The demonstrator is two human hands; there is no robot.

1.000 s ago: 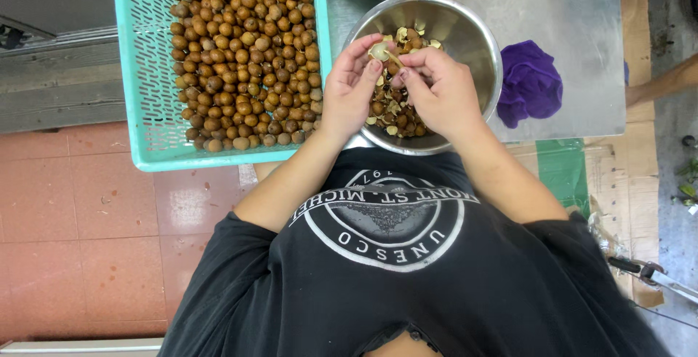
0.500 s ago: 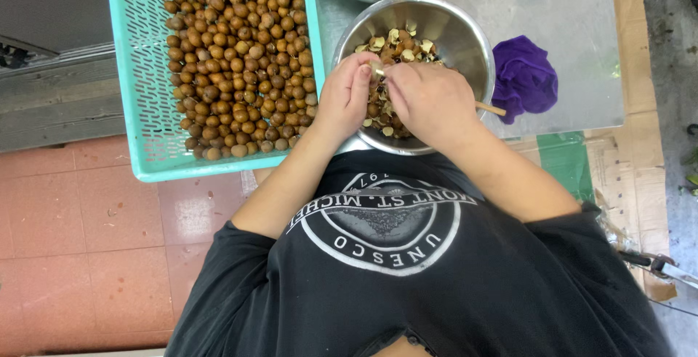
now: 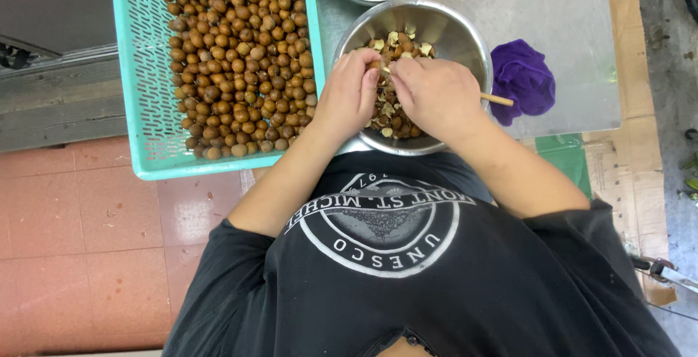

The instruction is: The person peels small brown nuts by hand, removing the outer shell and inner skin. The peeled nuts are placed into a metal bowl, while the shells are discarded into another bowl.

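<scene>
Left hand (image 3: 354, 95): pinches a small nut (image 3: 378, 66) over the bowl (image 3: 465, 37).
Right hand (image 3: 436, 95): closed on a stick tool (image 3: 497, 99).
Tip: pry gently, letting shells fall into the bowl.
Basket (image 3: 138, 73): unpeeled nuts, left.

One head camera looks straight down, close over the steel bowl (image 3: 465, 30) and worktable (image 3: 567, 22).

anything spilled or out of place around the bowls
Nothing stands out. The brown round fruits all lie inside the teal plastic basket, the shell scraps stay inside the steel bowl under both hands, left and right, and the crumpled purple cloth lies on the metal tabletop beside the bowl.
</scene>
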